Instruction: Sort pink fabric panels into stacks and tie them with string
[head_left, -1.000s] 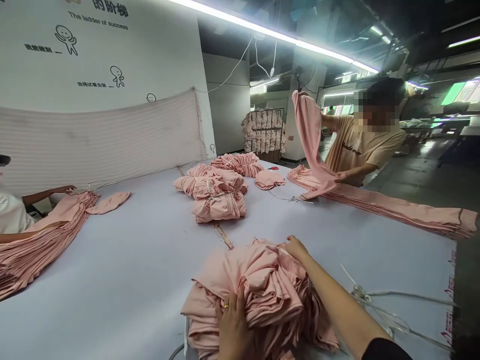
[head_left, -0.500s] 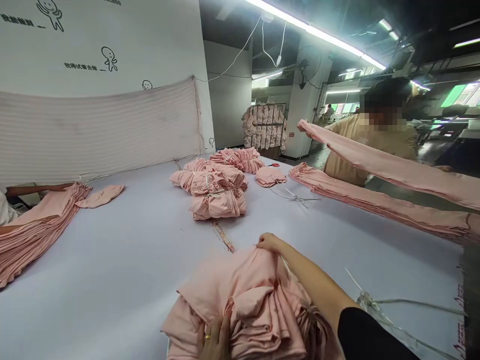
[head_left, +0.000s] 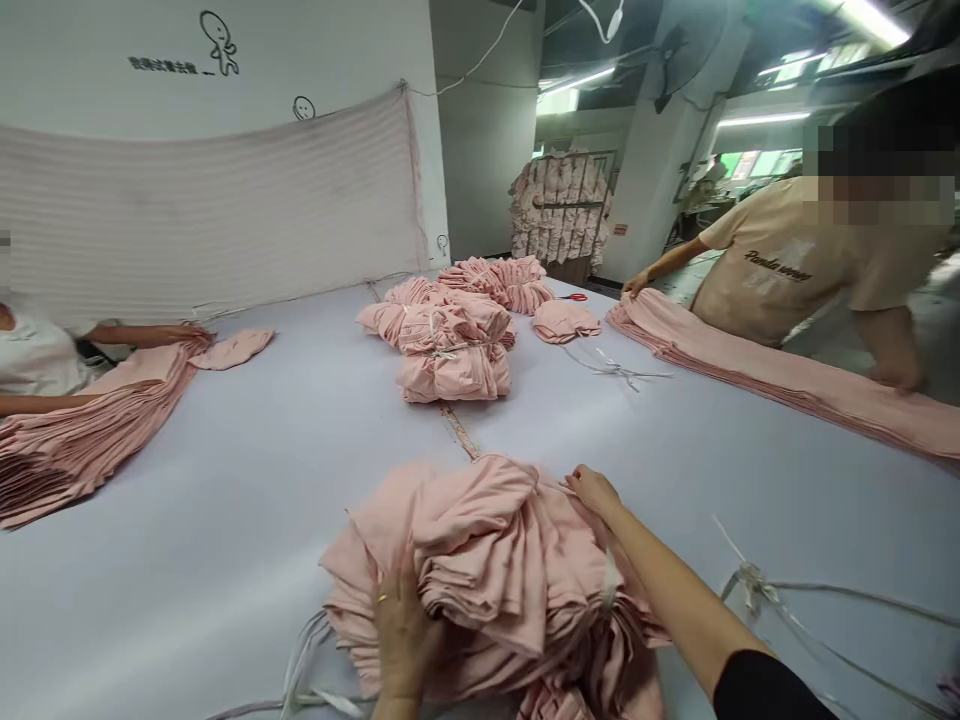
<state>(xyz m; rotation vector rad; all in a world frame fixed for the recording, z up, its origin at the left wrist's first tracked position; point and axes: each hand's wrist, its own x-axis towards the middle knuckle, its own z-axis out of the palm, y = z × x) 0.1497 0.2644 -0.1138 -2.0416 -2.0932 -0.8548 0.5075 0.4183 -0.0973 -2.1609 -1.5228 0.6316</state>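
A large bundle of folded pink fabric pieces (head_left: 487, 560) lies on the table in front of me. A pale tie strip (head_left: 611, 578) runs round its right part. My left hand (head_left: 405, 625), with a ring on one finger, rests against the bundle's left side, its fingers stretched out along the cloth. At the far right edge of the bundle, my right hand (head_left: 592, 490) has its fingertips closed on the fabric. The underside of the bundle is hidden.
Tied pink bundles (head_left: 454, 350) sit mid-table, with red scissors (head_left: 574, 297) behind. White ties (head_left: 754, 585) lie right, and more strips (head_left: 304, 650) lie left. Co-workers handle long pink fabric stacks at the right (head_left: 780, 380) and left (head_left: 97, 430).
My left hand has come up along the bundle's left side, and the fabric top has folded over. My right hand has shifted right. The right co-worker's raised strip now lies on the stack.
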